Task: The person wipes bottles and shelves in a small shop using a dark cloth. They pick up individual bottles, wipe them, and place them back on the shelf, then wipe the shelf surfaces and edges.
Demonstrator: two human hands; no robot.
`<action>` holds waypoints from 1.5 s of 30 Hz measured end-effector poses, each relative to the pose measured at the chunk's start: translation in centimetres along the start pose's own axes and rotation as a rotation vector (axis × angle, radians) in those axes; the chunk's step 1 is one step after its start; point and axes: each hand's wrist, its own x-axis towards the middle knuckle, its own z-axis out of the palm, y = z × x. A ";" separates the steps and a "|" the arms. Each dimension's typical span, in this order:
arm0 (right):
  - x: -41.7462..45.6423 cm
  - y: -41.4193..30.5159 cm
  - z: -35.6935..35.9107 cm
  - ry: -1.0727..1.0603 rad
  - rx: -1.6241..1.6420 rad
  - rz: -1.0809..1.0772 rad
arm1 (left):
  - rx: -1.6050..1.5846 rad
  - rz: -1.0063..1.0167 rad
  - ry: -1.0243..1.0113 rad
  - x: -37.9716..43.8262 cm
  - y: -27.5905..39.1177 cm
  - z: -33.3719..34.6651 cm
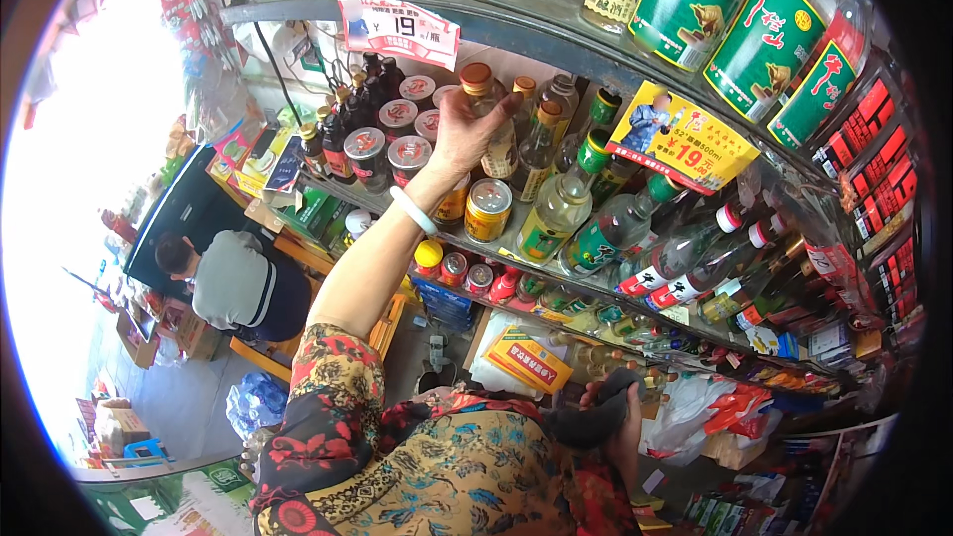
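Observation:
My left hand is raised to the shelf and wrapped around a clear glass bottle with a red-brown cap. A pale bangle circles that wrist. Silver-topped cans stand to the left of the hand, and a yellow can sits just below it. Close by on the right are a brown-capped bottle and a green-capped clear bottle. Low beside my body, my right hand grips a dark cloth; part of this hand is hidden behind the cloth.
Large green-labelled bottles crowd the upper shelf. Price cards hang from its edge. Smaller cans line the lower shelf. A seated person is at the left, near a blue plastic bag. Plastic bags lie at the lower right.

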 end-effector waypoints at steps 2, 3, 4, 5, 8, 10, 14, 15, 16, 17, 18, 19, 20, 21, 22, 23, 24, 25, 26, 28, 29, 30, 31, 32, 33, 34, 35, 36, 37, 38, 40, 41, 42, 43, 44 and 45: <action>-0.1 0.2 0.1 0.017 0.014 0.006 | -0.007 -0.017 -0.041 0.2 -0.9 0.1; -0.1 0.3 0.2 0.020 0.018 0.003 | -0.008 -0.019 -0.059 0.2 -1.4 0.3; -0.1 0.5 0.3 0.024 0.022 0.000 | -0.008 -0.022 -0.075 0.3 -1.8 0.4; -0.1 0.6 0.5 0.027 0.026 -0.002 | 0.020 -0.031 -0.094 0.3 -2.2 0.4; -0.2 1.0 1.2 0.075 0.041 0.013 | 0.113 -0.046 -0.129 0.2 -3.1 0.2; 0.1 1.2 1.3 0.072 0.052 0.029 | 0.256 -0.110 -0.187 0.2 -4.7 -0.2; 0.3 0.5 2.3 0.091 -0.022 0.001 | 0.394 -0.124 -0.208 -0.4 -6.8 -0.6; 0.2 -0.4 2.8 0.032 0.113 -0.073 | 0.436 -0.117 -0.212 -0.4 -7.0 -0.4; 0.1 -1.9 3.5 -0.031 0.244 -0.139 | 0.447 -0.147 -0.242 -0.5 -6.3 -0.4; -0.1 -3.2 4.5 -0.094 0.374 -0.205 | 0.465 -0.149 -0.268 -0.3 -5.8 -0.4; -0.5 -4.3 6.2 -0.115 0.319 -0.265 | 0.488 -0.155 -0.287 -0.2 -5.4 -0.8; -0.9 -5.5 8.2 -0.136 0.267 -0.323 | 0.514 -0.160 -0.308 -0.2 -4.9 -1.2; -1.1 -6.0 9.2 -0.160 0.216 -0.387 | 0.532 -0.177 -0.301 -0.2 -3.6 -1.4; -0.9 -4.7 7.5 -0.108 0.224 -0.327 | 0.540 -0.188 -0.300 -0.2 -2.0 -1.2; -0.5 -1.9 3.8 -0.057 0.232 -0.271 | 0.546 -0.194 -0.300 -0.1 -0.8 -0.9; 0.1 -0.1 1.3 -0.010 0.231 -0.208 | 0.554 -0.135 -0.293 -0.2 -0.1 -1.2; 0.6 1.1 -0.1 0.024 0.146 -0.171 | 0.565 -0.076 -0.285 -0.5 0.4 -1.8; 0.6 2.6 -0.8 0.063 0.067 -0.123 | 0.581 -0.028 -0.282 -0.9 1.1 -2.6; 0.6 3.5 -1.5 0.103 -0.011 -0.076 | 0.729 -0.074 -0.342 -0.8 1.7 -3.2; -0.1 1.1 2.8 -0.088 0.384 -0.019 | 0.844 -0.143 -0.490 -2.0 3.1 -5.0; -0.1 0.0 4.7 -0.176 0.588 0.000 | 0.896 -0.175 -0.575 -2.6 3.6 -5.3; 0.5 -0.1 5.2 -0.304 0.503 -0.068 | 0.961 -0.077 -0.589 -3.5 3.8 -5.1; 1.1 -0.4 6.0 -0.427 0.420 -0.144 | 1.037 -0.007 -0.605 -4.3 3.5 -5.2; 1.0 -0.5 7.3 -0.356 0.411 -0.142 | 1.183 0.052 -0.635 -5.1 3.4 -5.1; 0.7 -0.6 8.2 -0.283 0.398 -0.143 | 1.323 0.114 -0.661 -5.7 3.5 -4.6; 1.6 0.3 6.1 -0.243 0.379 -0.127 | 1.364 0.124 -0.674 -6.2 3.1 -4.4; 1.5 0.9 5.9 -0.211 0.348 -0.096 | 1.367 0.153 -0.685 -6.6 3.0 -4.1; 1.5 1.5 6.4 -0.182 0.316 -0.062 | 1.373 0.177 -0.687 -6.9 2.9 -3.9; 1.5 2.0 6.8 -0.153 0.285 -0.029 | 1.379 0.201 -0.690 -7.0 2.8 -3.8; 1.4 2.2 7.0 -0.166 0.286 -0.020 | 1.334 0.203 -0.682 -6.9 2.7 -4.0; 1.1 2.7 7.2 -0.189 0.289 -0.002 | 1.327 0.188 -0.706 -6.6 3.0 -4.5; 1.0 2.8 7.5 -0.152 0.283 -0.009 | 1.322 0.181 -0.720 -6.5 3.2 -4.7; 0.9 3.1 7.8 -0.115 0.280 -0.015 | 1.304 0.157 -0.732 -6.1 4.0 -5.0; 0.8 3.3 7.9 -0.077 0.277 -0.021 | 1.291 0.180 -0.736 -6.0 4.0 -5.4; 0.8 3.5 7.5 -0.101 0.260 -0.018 | 1.278 0.203 -0.739 -5.8 4.0 -5.8; 0.8 3.9 6.7 -0.127 0.243 -0.014 | 1.265 0.226 -0.741 -5.7 4.1 -6.3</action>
